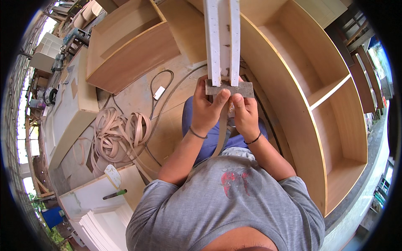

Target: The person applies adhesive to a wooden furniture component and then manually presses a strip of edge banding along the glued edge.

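Observation:
My left hand [207, 108] and my right hand [247, 115] are side by side in front of my lap, both closed on a flat grey rectangular block [240, 88]. Both thumbs press on its near face, and the other fingers are mostly hidden behind it. The block sits across the near end of a long white piece [225, 42] with two raised rails running away from me. Whether block and white piece are joined, I cannot tell. A thin brownish strip [222, 136] hangs below my hands over my lap.
Loose coils of pinkish edge-banding strip [121, 134] lie at left, near a dark cable [153, 100] with a white tag. A wooden cabinet carcass [293, 108] stands close on my right, an open wooden box [134, 54] far left. A green-ended tool [115, 194] rests on a panel.

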A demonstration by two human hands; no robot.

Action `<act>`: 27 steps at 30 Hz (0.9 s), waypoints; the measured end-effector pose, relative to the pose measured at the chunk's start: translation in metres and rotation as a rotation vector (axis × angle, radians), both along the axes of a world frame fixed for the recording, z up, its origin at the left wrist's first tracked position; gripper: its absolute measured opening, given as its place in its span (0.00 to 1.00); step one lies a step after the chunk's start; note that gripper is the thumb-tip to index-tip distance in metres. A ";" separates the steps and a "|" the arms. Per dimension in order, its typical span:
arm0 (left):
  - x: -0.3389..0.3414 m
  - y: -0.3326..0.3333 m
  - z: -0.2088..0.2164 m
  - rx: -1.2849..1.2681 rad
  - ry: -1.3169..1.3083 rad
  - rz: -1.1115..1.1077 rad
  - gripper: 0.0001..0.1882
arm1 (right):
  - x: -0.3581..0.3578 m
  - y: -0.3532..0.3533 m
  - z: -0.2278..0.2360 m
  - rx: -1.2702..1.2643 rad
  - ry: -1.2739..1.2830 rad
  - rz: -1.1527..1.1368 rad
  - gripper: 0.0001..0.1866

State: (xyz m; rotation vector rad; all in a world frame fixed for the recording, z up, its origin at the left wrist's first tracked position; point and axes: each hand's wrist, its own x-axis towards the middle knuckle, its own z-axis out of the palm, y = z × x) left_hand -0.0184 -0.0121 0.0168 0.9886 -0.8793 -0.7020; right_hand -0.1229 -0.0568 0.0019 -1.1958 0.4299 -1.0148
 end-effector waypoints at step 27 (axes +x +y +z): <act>0.002 -0.028 -0.031 -0.020 -0.156 0.153 0.24 | 0.013 -0.019 -0.005 0.116 0.122 -0.032 0.29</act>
